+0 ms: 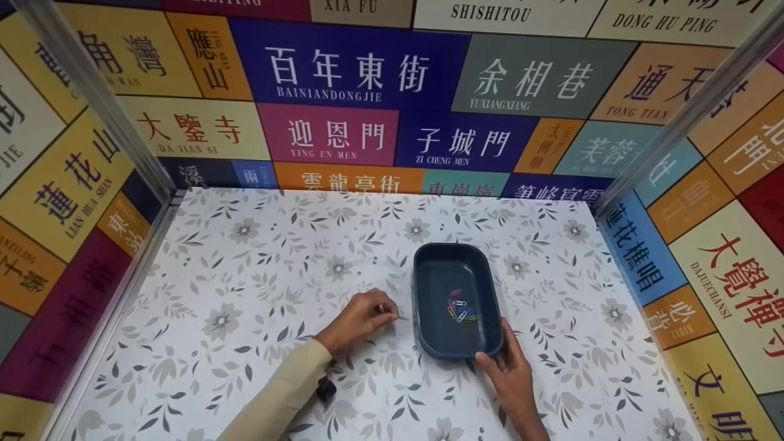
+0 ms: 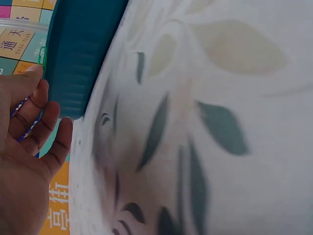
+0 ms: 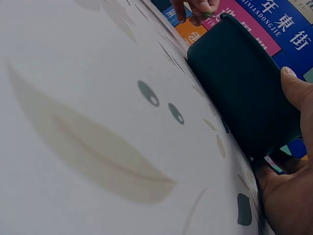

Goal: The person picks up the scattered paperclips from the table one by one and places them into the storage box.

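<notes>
My left hand [image 1: 362,315] pinches a green paper clip [image 2: 42,55] between thumb and forefinger, just left of a dark blue plastic box [image 1: 438,269]. In the left wrist view its other fingers are loosely bent. Inside the box, towards its near half, lies a small heap of several coloured paper clips [image 1: 460,310], among them white, pink, yellow and blue ones. My right hand [image 1: 513,375] grips the near right corner of the box. Its thumb lies at the rim, and the fingers reach round the side and low by the base, partly hidden.
The box stands on a white table [image 1: 288,245] with a grey leaf and flower print. Panels with coloured place-name signs [image 1: 349,67] rise at the back and both sides, with metal posts [image 1: 116,104] at the corners. A small black object [image 1: 326,389] shows beside the left forearm.
</notes>
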Motion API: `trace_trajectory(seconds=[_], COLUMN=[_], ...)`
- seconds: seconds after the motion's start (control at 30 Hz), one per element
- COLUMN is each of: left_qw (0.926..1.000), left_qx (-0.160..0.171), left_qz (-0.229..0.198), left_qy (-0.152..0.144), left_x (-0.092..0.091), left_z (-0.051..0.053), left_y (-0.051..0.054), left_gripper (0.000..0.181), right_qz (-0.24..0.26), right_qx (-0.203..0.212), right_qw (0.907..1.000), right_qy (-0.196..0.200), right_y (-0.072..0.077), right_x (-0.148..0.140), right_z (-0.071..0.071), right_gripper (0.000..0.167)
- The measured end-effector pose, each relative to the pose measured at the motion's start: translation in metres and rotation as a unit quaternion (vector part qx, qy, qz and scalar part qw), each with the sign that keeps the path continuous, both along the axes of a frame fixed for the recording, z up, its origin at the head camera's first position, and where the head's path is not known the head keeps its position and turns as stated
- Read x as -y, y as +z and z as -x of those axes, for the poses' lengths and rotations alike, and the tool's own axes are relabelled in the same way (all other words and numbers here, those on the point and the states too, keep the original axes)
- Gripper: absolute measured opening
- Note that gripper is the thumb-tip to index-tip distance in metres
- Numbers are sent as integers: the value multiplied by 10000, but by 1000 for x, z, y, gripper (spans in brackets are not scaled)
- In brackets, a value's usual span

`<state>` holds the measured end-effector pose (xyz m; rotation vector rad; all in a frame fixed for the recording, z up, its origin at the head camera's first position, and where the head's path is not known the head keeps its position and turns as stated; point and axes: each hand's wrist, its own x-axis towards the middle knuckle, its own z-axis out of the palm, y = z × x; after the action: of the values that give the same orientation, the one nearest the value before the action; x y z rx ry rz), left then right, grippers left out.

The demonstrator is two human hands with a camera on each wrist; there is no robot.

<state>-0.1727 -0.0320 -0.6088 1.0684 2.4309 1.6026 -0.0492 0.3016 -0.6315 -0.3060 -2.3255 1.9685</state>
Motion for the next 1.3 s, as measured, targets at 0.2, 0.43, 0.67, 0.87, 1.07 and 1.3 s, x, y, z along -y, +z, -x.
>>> trace_trajectory(seconds=[0.2, 0.43, 0.67, 0.87, 1.07, 1.3], left_qw=[9999, 9998, 9998, 9991, 9984, 9975], left_qx=[96, 187, 95, -70, -64, 46], left_qz=[33, -3, 101, 374, 503, 617], left_qy=[-50, -94, -145, -212, -267, -349], left_x=[-4, -10, -19, -25, -31, -39], left_z=[4, 9, 16, 23, 31, 41], left_y=[9, 18, 29, 38, 45, 51], left_gripper=[4, 5, 5, 6, 9, 9], right_qz=[-12, 63, 123, 78, 95, 33], right_qx=[6, -33, -26, 17, -21, 13], right_qw=[10000, 10000, 9999, 10000, 9999, 10000], right_qy=[-35, 12, 104, 49, 28, 63], right_y=[-1, 0, 0, 1, 1, 2], right_x=[0, 1, 0, 0, 0, 0], right_z=[0, 0, -1, 0, -1, 0], right_gripper=[91, 91, 92, 92, 91, 91])
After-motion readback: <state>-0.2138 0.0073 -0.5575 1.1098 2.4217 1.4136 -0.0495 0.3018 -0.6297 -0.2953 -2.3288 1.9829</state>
